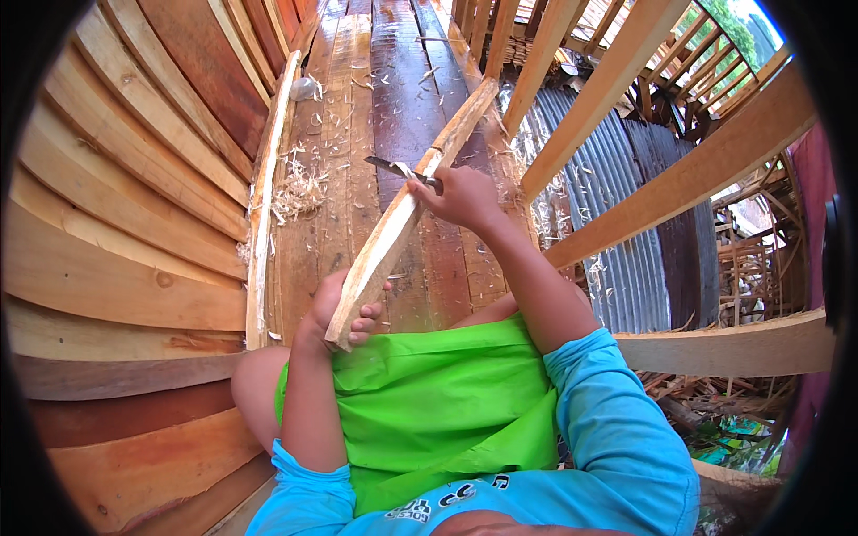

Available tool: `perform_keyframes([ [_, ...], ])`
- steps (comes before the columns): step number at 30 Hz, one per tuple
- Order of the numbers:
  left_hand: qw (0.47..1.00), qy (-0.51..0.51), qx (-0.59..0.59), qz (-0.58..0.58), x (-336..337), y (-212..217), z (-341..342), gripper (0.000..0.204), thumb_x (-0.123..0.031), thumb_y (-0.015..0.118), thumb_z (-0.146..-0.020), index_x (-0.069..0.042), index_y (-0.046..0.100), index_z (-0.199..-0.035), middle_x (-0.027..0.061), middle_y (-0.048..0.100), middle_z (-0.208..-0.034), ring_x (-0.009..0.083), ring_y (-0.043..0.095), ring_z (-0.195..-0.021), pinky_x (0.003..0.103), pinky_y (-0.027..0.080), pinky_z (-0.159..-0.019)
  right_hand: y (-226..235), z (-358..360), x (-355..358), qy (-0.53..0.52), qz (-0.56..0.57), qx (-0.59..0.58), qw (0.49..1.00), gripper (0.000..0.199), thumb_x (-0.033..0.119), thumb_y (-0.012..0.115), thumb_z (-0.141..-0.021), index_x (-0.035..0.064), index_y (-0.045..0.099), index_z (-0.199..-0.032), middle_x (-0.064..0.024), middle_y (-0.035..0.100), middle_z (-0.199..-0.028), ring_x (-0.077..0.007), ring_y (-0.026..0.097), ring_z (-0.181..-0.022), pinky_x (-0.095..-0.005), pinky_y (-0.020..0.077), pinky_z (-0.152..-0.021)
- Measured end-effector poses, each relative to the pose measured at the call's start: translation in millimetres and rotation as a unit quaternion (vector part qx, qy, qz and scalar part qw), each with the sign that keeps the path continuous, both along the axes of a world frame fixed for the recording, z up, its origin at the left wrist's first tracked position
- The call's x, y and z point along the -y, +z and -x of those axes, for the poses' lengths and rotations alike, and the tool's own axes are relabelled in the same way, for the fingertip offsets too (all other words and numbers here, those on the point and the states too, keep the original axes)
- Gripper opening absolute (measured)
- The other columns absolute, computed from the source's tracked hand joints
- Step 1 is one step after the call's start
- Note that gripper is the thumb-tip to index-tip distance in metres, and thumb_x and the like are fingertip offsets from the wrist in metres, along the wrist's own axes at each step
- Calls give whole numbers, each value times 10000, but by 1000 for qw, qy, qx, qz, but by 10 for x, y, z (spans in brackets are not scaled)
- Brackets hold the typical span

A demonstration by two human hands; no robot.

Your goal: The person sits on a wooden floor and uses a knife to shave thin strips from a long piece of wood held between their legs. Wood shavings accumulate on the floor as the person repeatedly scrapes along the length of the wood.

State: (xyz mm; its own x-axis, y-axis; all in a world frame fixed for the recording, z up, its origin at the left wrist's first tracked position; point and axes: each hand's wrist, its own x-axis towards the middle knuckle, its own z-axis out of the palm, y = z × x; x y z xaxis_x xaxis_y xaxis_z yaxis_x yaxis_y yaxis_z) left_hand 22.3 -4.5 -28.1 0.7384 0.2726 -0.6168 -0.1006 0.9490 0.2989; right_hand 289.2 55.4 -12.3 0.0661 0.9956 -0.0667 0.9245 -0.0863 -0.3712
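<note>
A long, rough wooden stick (pixel 382 243) slants from above my lap up to the right, its far end by the railing posts. Around its near end my left hand (pixel 344 308) is closed, with the fingers curled under the wood. My right hand (pixel 458 195) grips a knife (pixel 391 166) whose dark blade lies across the stick about midway along. A pale curl of shaving stands at the blade. The knife's handle is mostly hidden inside my fist. Below the stick, a bright green cloth (pixel 447 384) covers my lap.
Loose shavings (pixel 299 192) lie in a heap on the plank floor (pixel 344 125). A long pale strip of wood (pixel 260 223) runs beside the board wall (pixel 134 241) at left. On the right stand slanting wooden railing posts (pixel 594 98), with corrugated metal sheets (pixel 617 259) beyond them.
</note>
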Motion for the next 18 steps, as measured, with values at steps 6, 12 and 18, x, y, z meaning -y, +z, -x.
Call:
perform_keyframes([
  [6, 999, -21, -14, -22, -21, -64, -7, 510, -490, 303, -955, -60, 523, -1118, 32, 441, -585, 135, 396, -379, 281, 330, -326, -112, -61, -89, -65, 77, -111, 989, 632, 639, 521, -832, 41, 724, -826, -182, 695, -827, -331, 681, -861, -421, 505, -772],
  [12, 999, -23, -22, -32, -15, -84, 21, 506, -491, 317, -951, -63, 525, -1122, 22, 432, -587, 124, 386, -381, 270, 323, -329, -200, -90, -169, -86, 128, -210, 965, 636, 628, 555, -815, 25, 725, -923, -163, 698, -849, -294, 680, -855, -401, 497, -778],
  [18, 999, -27, -24, -33, -16, -89, 0, 502, -489, 322, -950, -63, 526, -1120, 19, 430, -589, 114, 379, -379, 262, 314, -327, -241, -97, -189, -123, 183, -333, 917, 534, 554, 587, -841, 30, 685, -834, -49, 555, -644, -157, 513, -546, -315, 390, -519],
])
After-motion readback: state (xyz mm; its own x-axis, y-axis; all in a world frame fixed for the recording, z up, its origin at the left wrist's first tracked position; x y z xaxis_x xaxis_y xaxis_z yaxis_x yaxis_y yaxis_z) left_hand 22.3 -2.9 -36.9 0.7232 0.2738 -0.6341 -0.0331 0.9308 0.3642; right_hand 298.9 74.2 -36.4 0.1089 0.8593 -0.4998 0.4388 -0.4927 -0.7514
